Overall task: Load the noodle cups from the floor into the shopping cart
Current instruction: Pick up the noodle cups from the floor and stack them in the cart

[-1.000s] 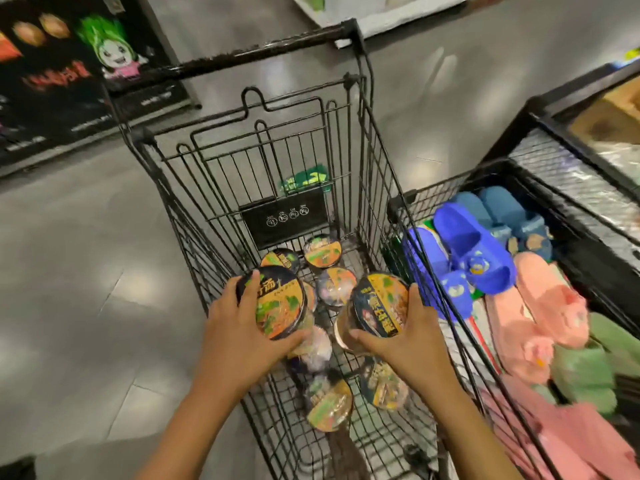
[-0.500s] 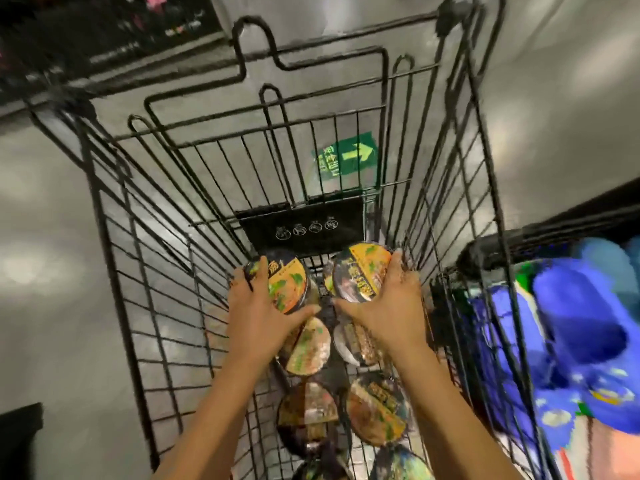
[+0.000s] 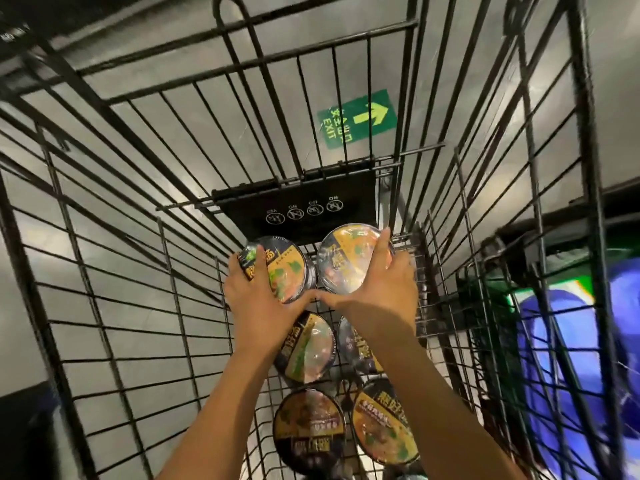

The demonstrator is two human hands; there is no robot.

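Inspector: Both hands have gone deeper into the black wire shopping cart (image 3: 138,306) since a second ago, when they held their cups over its middle. Left hand (image 3: 263,306) and right hand (image 3: 384,292) are now at its far end, just below the black plastic flap panel (image 3: 304,206).

Clerk: Grip?

Inspector: Left hand grasps a round black-and-yellow noodle cup (image 3: 287,275), fingers curled over the far rim, thumb along the near one. Right hand clasps a second round film-lidded noodle cup (image 3: 343,261) likewise. Both cups sit side by side, lids tilted toward the camera. Whether they rest on the wire floor I cannot tell.

Clerk: Other contents?

Inspector: Four more cups lie on the cart floor, lids up, in two pairs. The third noodle cup (image 3: 308,348) and fourth noodle cup (image 3: 356,344) are partly under the wrists. The fifth noodle cup (image 3: 310,424) and sixth noodle cup (image 3: 384,424) are nearest the person.

Clerk: Clearances?

Inspector: The held pair nearly spans the narrow far end, and the right knuckles are close to the right wire wall. The side walls rise steeply. Beyond the right wall are blurred blue rubber slippers (image 3: 571,341).

Clerk: Markings?

Inspector: A green floor sticker (image 3: 356,119) with a yellow arrow, seen through the end bars, reads "EXIT" beside Chinese characters. The panel carries four small round white icons, captions too small to confirm. Lids bear large yellow Chinese characters
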